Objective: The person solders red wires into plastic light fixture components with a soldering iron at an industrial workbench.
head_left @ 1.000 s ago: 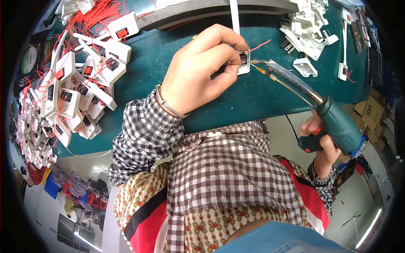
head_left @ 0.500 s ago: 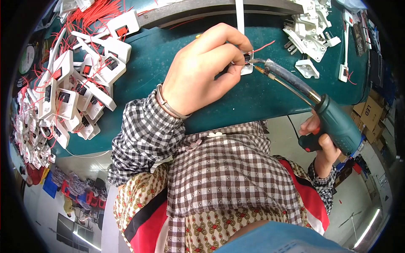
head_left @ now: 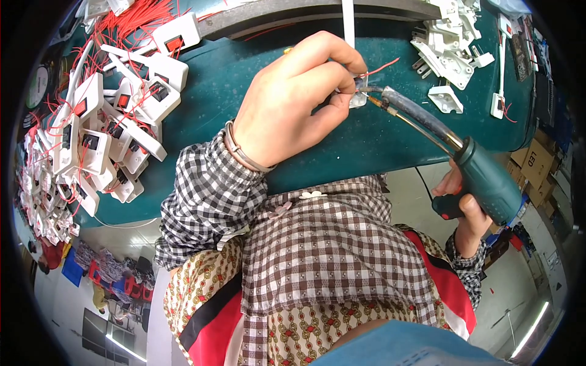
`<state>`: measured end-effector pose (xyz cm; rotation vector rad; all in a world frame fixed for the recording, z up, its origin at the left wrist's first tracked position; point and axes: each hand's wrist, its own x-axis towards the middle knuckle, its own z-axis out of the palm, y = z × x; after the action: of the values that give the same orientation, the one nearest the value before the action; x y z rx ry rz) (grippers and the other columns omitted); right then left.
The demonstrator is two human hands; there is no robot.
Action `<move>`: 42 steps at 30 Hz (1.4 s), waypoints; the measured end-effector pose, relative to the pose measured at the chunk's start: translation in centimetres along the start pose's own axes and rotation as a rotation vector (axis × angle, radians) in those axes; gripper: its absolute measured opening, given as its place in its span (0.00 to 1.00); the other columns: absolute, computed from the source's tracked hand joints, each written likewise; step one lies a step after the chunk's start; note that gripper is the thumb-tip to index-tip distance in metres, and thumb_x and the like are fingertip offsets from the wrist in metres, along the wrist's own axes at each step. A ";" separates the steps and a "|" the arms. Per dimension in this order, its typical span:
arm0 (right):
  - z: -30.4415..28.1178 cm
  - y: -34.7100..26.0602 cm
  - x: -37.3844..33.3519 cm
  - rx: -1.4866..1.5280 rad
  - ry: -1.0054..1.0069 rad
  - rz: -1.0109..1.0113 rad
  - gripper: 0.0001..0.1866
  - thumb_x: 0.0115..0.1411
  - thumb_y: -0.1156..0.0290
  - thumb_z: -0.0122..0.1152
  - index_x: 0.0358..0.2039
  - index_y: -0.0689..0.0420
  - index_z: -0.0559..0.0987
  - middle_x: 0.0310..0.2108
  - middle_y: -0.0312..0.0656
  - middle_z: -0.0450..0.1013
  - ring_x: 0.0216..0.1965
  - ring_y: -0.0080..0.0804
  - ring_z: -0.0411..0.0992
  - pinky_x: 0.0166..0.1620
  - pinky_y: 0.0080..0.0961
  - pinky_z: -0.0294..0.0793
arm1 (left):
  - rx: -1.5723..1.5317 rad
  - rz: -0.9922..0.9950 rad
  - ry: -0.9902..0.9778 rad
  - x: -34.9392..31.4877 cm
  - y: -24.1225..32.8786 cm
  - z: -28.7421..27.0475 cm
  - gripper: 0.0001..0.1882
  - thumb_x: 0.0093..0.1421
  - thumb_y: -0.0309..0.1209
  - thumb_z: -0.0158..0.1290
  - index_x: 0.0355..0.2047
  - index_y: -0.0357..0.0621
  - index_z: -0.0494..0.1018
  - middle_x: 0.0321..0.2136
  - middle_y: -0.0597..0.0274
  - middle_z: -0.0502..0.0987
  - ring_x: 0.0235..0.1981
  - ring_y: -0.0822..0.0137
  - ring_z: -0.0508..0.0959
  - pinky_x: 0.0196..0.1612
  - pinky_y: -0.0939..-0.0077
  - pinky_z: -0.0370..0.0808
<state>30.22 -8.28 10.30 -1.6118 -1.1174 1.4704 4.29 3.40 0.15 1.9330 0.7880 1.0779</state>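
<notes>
My left hand (head_left: 296,100) is closed in a pinch around the end of a small white switch housing (head_left: 358,102), which lies on the green table with its white strip (head_left: 348,24) running away from me. A short red wire (head_left: 384,65) sticks out to the right past my fingertips. My right hand (head_left: 467,210) grips the handle of a dark green soldering gun (head_left: 488,183). Its hot tip touches or nearly touches the housing beside my left fingertips, and a thin brass-coloured tube runs below the barrel. The exact joint is hidden by my fingers.
Piled at the left are many white switch housings (head_left: 97,143) with red and black switches, below a bundle of red wires (head_left: 137,21). White plastic shells (head_left: 452,52) lie at the far right, near a finished-looking white strip (head_left: 500,67). A grey metal bar (head_left: 293,13) crosses the back.
Hands and soldering gun are almost still; the housing and red wire have shifted very slightly right. The dark part at the tip now looks greyer and hazier.
</notes>
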 end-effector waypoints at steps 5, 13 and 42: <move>0.1 0.1 -0.1 -0.082 0.024 -0.043 0.38 0.51 0.51 0.60 0.48 0.76 0.65 0.23 0.41 0.66 0.23 0.34 0.69 0.28 0.28 0.74 | 0.008 0.003 -0.002 0.0 0.0 0.1 0.08 0.44 0.18 0.54 0.23 0.40 0.67 0.32 0.64 0.71 0.28 0.66 0.74 0.30 0.76 0.72; -0.2 0.4 -0.4 -0.037 0.067 -0.098 0.38 0.52 0.52 0.60 0.48 0.76 0.65 0.24 0.41 0.66 0.25 0.34 0.70 0.27 0.28 0.74 | 0.018 -0.031 -0.073 -0.1 0.2 -0.3 0.06 0.44 0.14 0.53 0.25 0.35 0.71 0.36 0.57 0.72 0.33 0.67 0.74 0.32 0.81 0.74; -1.4 0.9 1.1 0.398 0.054 -0.420 0.31 0.59 0.54 0.49 0.46 0.74 0.63 0.25 0.41 0.64 0.26 0.28 0.67 0.24 0.21 0.77 | 0.537 -0.318 0.381 0.3 3.3 -9.5 0.08 0.50 0.21 0.52 0.33 0.39 0.72 0.27 0.57 0.74 0.25 0.63 0.76 0.31 0.73 0.72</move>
<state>31.69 -7.54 9.23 -1.0608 -0.9829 1.2618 -3.49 5.05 6.31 1.9419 1.6776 1.1243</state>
